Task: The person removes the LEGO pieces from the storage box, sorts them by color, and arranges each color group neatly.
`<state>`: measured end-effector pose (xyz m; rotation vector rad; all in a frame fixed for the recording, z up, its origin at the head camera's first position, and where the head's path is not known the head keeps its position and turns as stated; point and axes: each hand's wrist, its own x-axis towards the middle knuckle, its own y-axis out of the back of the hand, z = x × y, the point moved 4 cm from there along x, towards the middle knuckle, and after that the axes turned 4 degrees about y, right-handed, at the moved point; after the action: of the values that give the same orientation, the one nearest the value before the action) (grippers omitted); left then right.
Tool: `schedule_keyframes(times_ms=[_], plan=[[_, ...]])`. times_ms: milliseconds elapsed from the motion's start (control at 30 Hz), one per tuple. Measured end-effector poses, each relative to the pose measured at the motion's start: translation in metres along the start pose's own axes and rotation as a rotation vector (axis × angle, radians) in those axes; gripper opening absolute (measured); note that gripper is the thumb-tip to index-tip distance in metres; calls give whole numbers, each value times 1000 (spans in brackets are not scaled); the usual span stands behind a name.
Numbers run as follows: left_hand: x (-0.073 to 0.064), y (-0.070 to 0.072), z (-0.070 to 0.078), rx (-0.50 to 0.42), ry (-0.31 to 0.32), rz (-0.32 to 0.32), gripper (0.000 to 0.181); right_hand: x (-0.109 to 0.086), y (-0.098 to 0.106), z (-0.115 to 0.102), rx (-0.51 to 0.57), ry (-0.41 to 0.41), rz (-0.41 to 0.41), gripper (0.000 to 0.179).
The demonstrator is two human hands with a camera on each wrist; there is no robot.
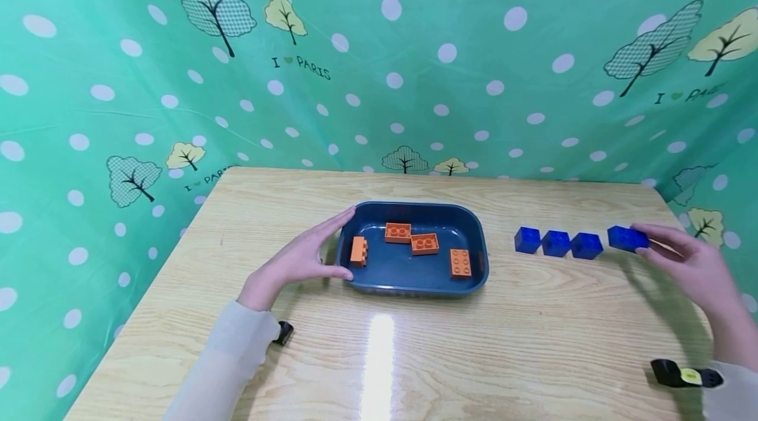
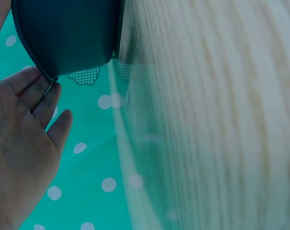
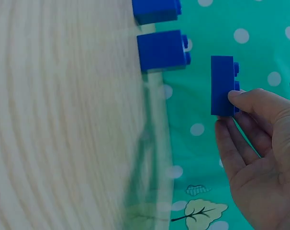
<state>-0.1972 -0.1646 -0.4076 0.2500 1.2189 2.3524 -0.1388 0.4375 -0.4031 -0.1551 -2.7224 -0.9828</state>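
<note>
A dark blue tray (image 1: 414, 291) stands mid-table with several orange toy bricks (image 1: 460, 264) inside. My left hand (image 1: 302, 255) spans its left end, thumb at the near corner and fingertips at the far rim. In the left wrist view, fairly straight fingers touch the edge of the tray (image 2: 68, 36). My right hand (image 1: 689, 263) pinches a blue toy brick (image 1: 626, 238) by its right end. The right wrist view shows that blue brick (image 3: 222, 86) between thumb and fingers, studs facing the thumb side, raised above the table. To its left stand three more blue bricks (image 1: 556, 243) in a row.
The wooden table (image 1: 503, 355) reaches back to a green dotted cloth (image 1: 391, 112), which also hangs at both sides. Black straps sit at both wrists. A bright light reflection lies on the tabletop in front of the tray.
</note>
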Motion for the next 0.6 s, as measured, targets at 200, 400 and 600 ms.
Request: schedule_keyframes(times_ms=[200,400,600], plan=[[1,-1,1,7,16,-2,113,-1,0,11,-91,-62,-34,44],[0,0,2,4,18,-3,114,0,-2,19,-133,-64,-58,43],[0,0,3,9,20,-2,113,2,-5,22,-138,-55,-75,41]])
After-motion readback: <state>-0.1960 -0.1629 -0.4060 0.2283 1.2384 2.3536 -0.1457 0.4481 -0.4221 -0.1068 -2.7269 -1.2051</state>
